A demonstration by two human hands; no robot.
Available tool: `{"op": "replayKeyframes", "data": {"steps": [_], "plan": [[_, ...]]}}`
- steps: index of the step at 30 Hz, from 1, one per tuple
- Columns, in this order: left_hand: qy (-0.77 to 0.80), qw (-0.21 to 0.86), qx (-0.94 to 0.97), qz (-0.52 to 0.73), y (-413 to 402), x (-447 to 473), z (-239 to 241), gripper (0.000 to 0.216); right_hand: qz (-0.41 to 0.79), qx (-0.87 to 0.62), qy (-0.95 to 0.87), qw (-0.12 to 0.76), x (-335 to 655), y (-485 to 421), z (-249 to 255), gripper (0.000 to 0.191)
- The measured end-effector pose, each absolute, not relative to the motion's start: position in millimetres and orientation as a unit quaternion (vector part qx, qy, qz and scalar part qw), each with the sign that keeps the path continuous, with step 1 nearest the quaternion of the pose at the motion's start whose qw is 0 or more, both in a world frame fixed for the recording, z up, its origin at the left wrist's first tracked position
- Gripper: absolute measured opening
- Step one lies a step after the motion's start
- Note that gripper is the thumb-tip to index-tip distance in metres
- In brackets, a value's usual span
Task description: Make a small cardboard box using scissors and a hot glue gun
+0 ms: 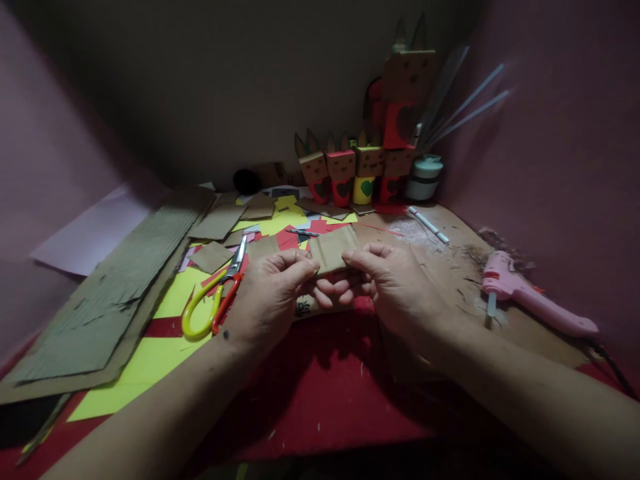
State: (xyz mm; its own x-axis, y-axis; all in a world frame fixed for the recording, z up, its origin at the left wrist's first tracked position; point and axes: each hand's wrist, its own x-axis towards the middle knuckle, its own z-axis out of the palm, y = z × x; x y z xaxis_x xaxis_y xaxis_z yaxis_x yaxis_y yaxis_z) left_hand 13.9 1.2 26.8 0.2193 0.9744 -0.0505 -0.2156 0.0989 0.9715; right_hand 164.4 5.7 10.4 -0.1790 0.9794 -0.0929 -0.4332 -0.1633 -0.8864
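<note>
A small rectangle of corrugated cardboard (336,251), creased near its left end, is pinched between the person's two bare hands above the front of the worktable. Its long axis runs from left to right, the right end slightly higher; it lies directly between the thumbs, so that neither hand is clearly nearer. The left hand (270,288) grips the left end, thumb above and fingers curled beneath; the right hand (403,280) holds the lower right part likewise, with no gap visible between thumb and card. Yellow-and-red-handled scissors (233,269) lie just beside the left hand; a pink hot-glue gun (530,297) rests well apart, to the right. Writing: dark characters on a pale strip (303,309) below the left fingers are partly covered and cannot be read; no brand is legible on the glue gun or the white pen (429,225).
</note>
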Motion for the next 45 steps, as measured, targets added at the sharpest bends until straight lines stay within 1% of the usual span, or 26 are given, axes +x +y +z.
{"op": "replayKeyframes", "data": {"steps": [5,8,9,12,13,14,17,18,20,21,23,25,26,28,31,34,39,45], "plan": [[0.408,0.640,0.448,0.473,7,12,25,0.018,0.677,-0.384,-0.364,0.513,167,10,9,0.016],[0.405,0.626,0.452,0.490,10,8,26,0.010,0.668,-0.401,-0.346,0.522,170,14,9,0.015],[0.402,0.607,0.468,0.500,10,7,27,0.017,0.667,-0.399,-0.342,0.528,171,15,10,0.015],[0.375,0.550,0.550,0.504,8,5,29,0.052,0.681,-0.381,-0.335,0.528,173,16,12,0.015],[0.374,0.527,0.572,0.505,7,5,29,0.057,0.692,-0.377,-0.336,0.517,174,15,14,0.017],[0.381,0.500,0.588,0.509,5,6,30,0.055,0.702,-0.374,-0.340,0.502,175,14,16,0.021],[0.425,0.432,0.598,0.525,1,7,32,0.028,0.723,-0.351,-0.382,0.456,180,8,24,0.034],[0.435,0.429,0.588,0.530,1,6,33,0.022,0.723,-0.341,-0.405,0.443,183,6,27,0.035],[0.443,0.457,0.554,0.537,1,5,36,0.021,0.697,-0.374,-0.450,0.415,189,3,33,0.032],[0.445,0.479,0.532,0.538,1,4,38,0.023,0.655,-0.400,-0.476,0.429,192,3,35,0.029],[0.449,0.522,0.495,0.530,2,3,40,0.026,0.548,-0.420,-0.511,0.511,195,3,37,0.026],[0.450,0.549,0.481,0.515,2,2,41,0.030,0.482,-0.400,-0.531,0.570,196,4,36,0.032],[0.449,0.550,0.480,0.514,2,3,41,0.030,0.482,-0.386,-0.536,0.575,196,4,34,0.035],[0.448,0.542,0.488,0.517,2,4,41,0.029,0.523,-0.367,-0.535,0.553,194,4,30,0.038],[0.450,0.532,0.496,0.518,0,6,40,0.026,0.580,-0.349,-0.502,0.538,191,4,22,0.028],[0.442,0.523,0.511,0.520,-1,8,39,0.024,0.607,-0.330,-0.477,0.543,190,4,16,0.025],[0.426,0.504,0.527,0.535,-1,8,36,0.027,0.591,-0.336,-0.447,0.582,187,4,15,0.023],[0.429,0.483,0.539,0.541,2,6,32,0.027,0.586,-0.342,-0.434,0.593,187,4,12,0.024]]}}
